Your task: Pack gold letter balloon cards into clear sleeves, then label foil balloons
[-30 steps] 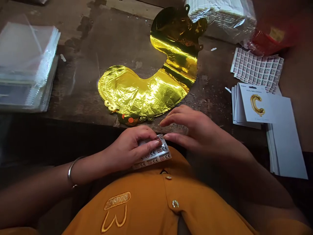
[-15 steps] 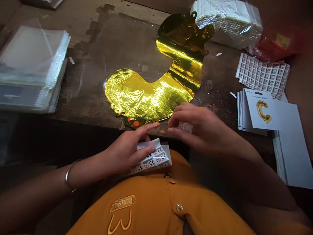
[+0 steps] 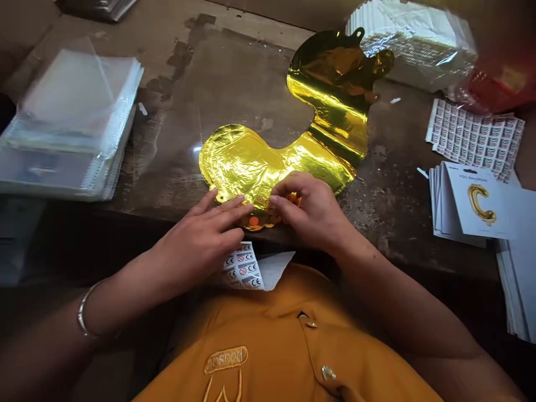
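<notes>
A flat gold foil balloon [image 3: 268, 162] lies curved on the dark table. My left hand [image 3: 205, 234] rests with spread fingers on its lower edge, and a sheet of CE stickers [image 3: 245, 271] hangs beneath that palm, its white backing folded to the right. At the balloon's lower part, my right hand [image 3: 310, 209] pinches its thumb and forefinger together beside a small printed mark on the foil. Whatever lies between those fingertips is too small to make out. Whether the left thumb grips the sheet is hidden.
Clear plastic sleeves [image 3: 75, 123] are stacked at the left of the table [image 3: 176, 128]. Wrapped white packs [image 3: 412, 42] and a red basket [image 3: 498, 84] stand at the back right. Nearer on the right are sticker sheets [image 3: 477, 134], balloon cards [image 3: 477, 201] and white cards [image 3: 519, 273].
My left hand has moved from holding the sticker sheet to lying on the balloon's edge. My right hand has come down onto the foil. The view has shifted, moving the scene rightward.
</notes>
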`<state>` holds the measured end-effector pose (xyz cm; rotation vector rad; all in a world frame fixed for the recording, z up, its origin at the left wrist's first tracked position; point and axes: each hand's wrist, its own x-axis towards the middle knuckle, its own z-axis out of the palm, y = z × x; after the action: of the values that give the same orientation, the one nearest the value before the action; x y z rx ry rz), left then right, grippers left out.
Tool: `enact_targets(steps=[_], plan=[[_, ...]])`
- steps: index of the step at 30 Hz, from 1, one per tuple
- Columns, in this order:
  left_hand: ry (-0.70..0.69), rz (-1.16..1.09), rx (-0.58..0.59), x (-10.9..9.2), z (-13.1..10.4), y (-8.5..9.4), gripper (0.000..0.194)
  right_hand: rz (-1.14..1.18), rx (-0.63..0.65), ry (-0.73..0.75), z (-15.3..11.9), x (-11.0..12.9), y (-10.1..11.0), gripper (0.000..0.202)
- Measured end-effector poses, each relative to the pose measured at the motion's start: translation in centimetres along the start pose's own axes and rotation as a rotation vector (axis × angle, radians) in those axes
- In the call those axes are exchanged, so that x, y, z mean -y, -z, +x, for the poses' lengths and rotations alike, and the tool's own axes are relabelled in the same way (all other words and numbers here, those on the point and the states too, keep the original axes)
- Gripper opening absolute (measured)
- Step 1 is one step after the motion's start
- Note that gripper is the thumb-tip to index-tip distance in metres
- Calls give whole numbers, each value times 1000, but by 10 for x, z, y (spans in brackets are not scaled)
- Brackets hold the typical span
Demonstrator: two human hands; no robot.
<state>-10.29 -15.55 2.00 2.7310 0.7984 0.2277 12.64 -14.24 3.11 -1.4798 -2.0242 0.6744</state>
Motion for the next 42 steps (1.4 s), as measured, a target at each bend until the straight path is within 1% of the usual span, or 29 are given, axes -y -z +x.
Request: enact_targets(steps=[2, 4, 10, 15, 20, 23, 27, 30, 35, 42], plan=[[-1, -10, 12, 3, -2, -8, 16, -32, 28, -33, 3, -3, -3, 9], [-4, -28, 0, 5, -4, -12, 16, -47, 37, -58, 4, -4, -5, 10], [25, -129, -52, 8, -6, -18, 18, 46, 98, -61, 5, 1, -6, 13], [26, -160, -76, 9, -8, -22, 17, 18, 167, -59, 10, 2, -8, 13], [26, -157, -76, 8, -7, -22, 17, -4, 171, -63, 11, -2, -11, 12], [37, -174, -66, 8, -6, -21, 17, 47, 170, -76, 10, -3, -11, 12], [23, -177, -69, 8, -6, -20, 17, 89, 202, -95, 11, -2, -9, 14], [13, -162, -70, 9, -7, -20, 16, 62, 203, -90, 12, -2, -9, 13], [-10, -74, -69, 10, -7, -21, 15, -23, 186, -74, 11, -4, -13, 12], [-23, -68, -85, 9, -5, -21, 16, -100, 196, -65, 11, -3, -16, 13]])
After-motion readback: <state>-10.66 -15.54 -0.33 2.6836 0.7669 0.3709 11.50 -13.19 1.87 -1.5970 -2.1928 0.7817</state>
